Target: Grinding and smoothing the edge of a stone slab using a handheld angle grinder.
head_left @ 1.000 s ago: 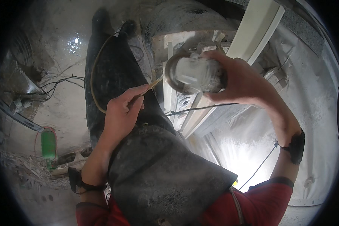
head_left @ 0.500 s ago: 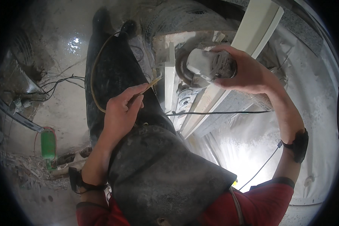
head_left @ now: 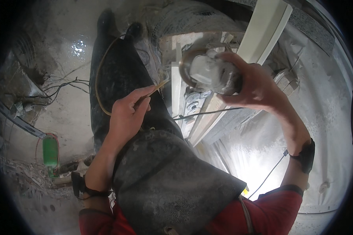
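My left hand is closed, pinching a thin yellowish hose near its end. A clear glint, seemingly water, shows at the hose's tip, close to a pale strip of stone. In my right hand is a dust-caked angle grinder, gripped round its body. The grinder's round disc faces the pale strip and looks smeared by motion. Whether the disc touches the stone cannot be made out. Part of the hose lies along my dark apron over the leg.
A long cream-coloured profiled piece slants behind the grinder. A dark cord crosses below it. Grey stone discs sit beside the strip. On the left stand a green bottle and black cables; white sheeting hangs at right.
The right hand and grinder have shifted slightly left, and the grinder has tilted. The disc now looks more blurred. My left hand with the hose has barely moved.
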`<state>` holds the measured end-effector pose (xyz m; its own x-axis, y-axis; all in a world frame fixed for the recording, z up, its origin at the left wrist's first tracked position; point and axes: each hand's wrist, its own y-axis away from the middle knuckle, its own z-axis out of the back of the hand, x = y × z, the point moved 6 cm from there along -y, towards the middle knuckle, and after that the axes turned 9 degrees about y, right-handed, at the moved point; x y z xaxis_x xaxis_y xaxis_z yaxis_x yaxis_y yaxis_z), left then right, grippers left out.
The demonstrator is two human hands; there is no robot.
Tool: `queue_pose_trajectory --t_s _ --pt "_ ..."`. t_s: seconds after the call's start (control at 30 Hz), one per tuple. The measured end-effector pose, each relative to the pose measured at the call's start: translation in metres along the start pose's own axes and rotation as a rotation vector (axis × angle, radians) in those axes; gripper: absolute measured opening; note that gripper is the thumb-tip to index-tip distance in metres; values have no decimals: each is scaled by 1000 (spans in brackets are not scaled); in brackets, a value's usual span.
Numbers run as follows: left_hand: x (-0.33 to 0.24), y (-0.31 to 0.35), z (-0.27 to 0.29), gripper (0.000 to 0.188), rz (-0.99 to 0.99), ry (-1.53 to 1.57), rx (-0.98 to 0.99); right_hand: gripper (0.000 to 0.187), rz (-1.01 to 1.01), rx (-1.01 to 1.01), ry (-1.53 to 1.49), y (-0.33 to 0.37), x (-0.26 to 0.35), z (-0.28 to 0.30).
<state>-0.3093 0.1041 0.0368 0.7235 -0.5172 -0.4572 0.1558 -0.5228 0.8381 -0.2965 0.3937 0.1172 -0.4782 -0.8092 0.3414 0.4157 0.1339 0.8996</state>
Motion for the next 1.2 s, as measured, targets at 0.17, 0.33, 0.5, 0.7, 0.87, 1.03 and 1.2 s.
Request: queue_pose_trajectory --t_s 0.17,0.33,0.5,0.7,0.87,1.03,1.2 --pt "0 -4 4 32 -1 -4 -4 82 63 -25 149 -9 14 -14" --pt "4 -1 2 32 -4 8 -8 85 -1 -43 191 0 -7 -12" --pt "0 -4 3 32 8 -5 11 89 -36 72 187 -14 10 -19" --pt "-4 -5 3 32 18 4 32 81 -88 -2 32 -5 -12 -1" --pt "-9 -10 4 33 35 -23 37 77 -269 194 -70 -28 7 6" --pt "-10 -13 3 33 2 63 14 78 -237 219 -178 -25 -10 10" --pt "-7 -16 6 33 61 18 26 78 -202 250 -133 -45 -5 9"
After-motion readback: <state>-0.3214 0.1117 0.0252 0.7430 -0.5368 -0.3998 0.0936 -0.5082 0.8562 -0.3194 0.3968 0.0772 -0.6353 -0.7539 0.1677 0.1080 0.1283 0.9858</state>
